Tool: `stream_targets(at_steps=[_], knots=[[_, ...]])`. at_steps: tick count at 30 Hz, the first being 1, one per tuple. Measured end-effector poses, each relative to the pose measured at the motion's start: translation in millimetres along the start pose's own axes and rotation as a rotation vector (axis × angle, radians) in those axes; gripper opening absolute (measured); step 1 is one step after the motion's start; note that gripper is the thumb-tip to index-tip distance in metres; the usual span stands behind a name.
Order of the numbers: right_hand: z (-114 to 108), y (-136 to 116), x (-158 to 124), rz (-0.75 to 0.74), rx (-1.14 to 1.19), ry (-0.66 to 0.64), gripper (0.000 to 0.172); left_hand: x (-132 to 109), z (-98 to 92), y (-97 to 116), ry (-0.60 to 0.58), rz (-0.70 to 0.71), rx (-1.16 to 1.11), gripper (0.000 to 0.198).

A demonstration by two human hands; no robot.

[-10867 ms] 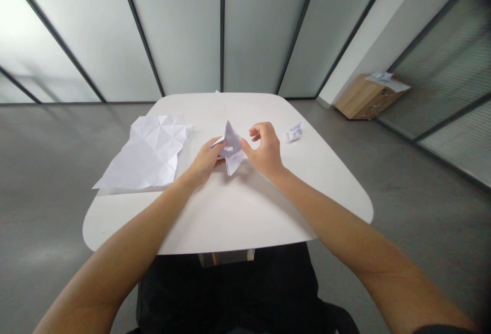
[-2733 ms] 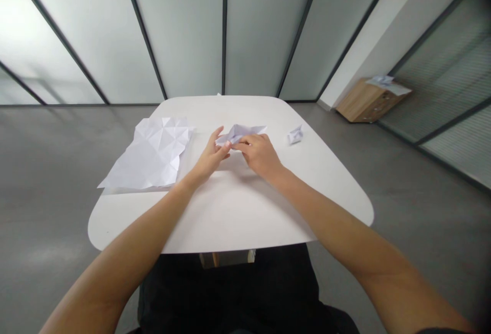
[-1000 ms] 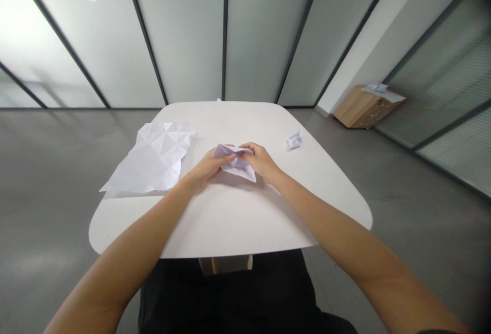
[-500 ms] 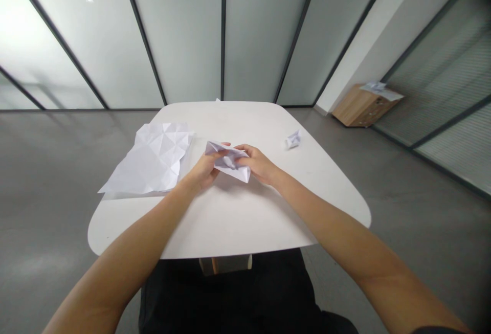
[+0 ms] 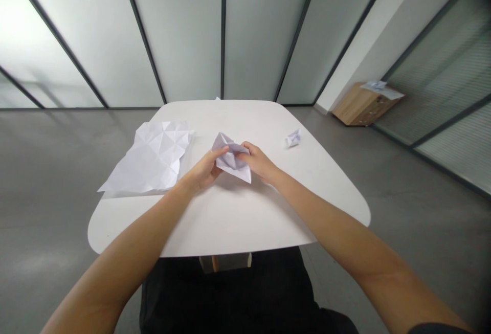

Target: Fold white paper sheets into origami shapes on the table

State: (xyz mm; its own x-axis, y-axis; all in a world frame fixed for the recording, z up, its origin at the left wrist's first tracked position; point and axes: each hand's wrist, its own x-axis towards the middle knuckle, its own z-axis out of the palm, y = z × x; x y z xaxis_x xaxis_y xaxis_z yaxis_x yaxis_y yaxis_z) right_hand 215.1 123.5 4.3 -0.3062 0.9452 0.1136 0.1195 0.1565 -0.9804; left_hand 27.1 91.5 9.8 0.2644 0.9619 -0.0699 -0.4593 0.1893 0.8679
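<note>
A piece of folded white paper [image 5: 235,162] is held between both hands over the middle of the table. My left hand [image 5: 209,168] grips its left side, thumb on top and the other fingers partly hidden beneath. At the right edge, my right hand [image 5: 258,161] is closed on the paper, with fingertips tucked into a fold. One corner of the paper points up and away, another toward me at the lower right. To the left lies a large creased sheet of white paper [image 5: 151,162], flat with a grid of fold lines.
The white table [image 5: 238,226] has rounded corners. A small crumpled paper piece [image 5: 293,138] lies on its right side. On the grey floor at the far right stands a wooden cabinet [image 5: 355,106] with papers on top. Frosted glass panels [image 5: 184,32] line the back.
The folded paper has turned and opened somewhat in my hands, its far corner now rising higher. My left fingers have shifted on it. The sheet and the crumpled piece stay put.
</note>
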Motion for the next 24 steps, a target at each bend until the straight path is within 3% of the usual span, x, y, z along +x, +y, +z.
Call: stream_targets(at_steps=[6, 8, 11, 15, 21, 24], knots=[[-4, 5, 2, -0.039, -0.137, 0.027, 0.018, 0, -5.5, -1, -0.211, 0.083, 0.006, 0.064], [-5, 4, 2, -0.025, -0.130, 0.038, 0.019, 0, -4.8, 0, -0.225, 0.094, 0.037, 0.063], [-2, 0, 1, 0.018, -0.080, 0.028, 0.021, 3, -3.0, -2, -0.134, 0.109, 0.074, 0.055], [3, -5, -2, 0.056, 0.061, -0.078, 0.034, 10, -3.8, -9, 0.007, 0.153, 0.110, 0.056], [2, -5, -3, 0.029, 0.044, -0.127, 0.053, 11, -6.8, -10, 0.052, 0.108, 0.327, 0.059], [3, -4, -4, 0.031, 0.059, -0.119, 0.057, 8, -5.9, -8, 0.021, 0.076, 0.406, 0.056]])
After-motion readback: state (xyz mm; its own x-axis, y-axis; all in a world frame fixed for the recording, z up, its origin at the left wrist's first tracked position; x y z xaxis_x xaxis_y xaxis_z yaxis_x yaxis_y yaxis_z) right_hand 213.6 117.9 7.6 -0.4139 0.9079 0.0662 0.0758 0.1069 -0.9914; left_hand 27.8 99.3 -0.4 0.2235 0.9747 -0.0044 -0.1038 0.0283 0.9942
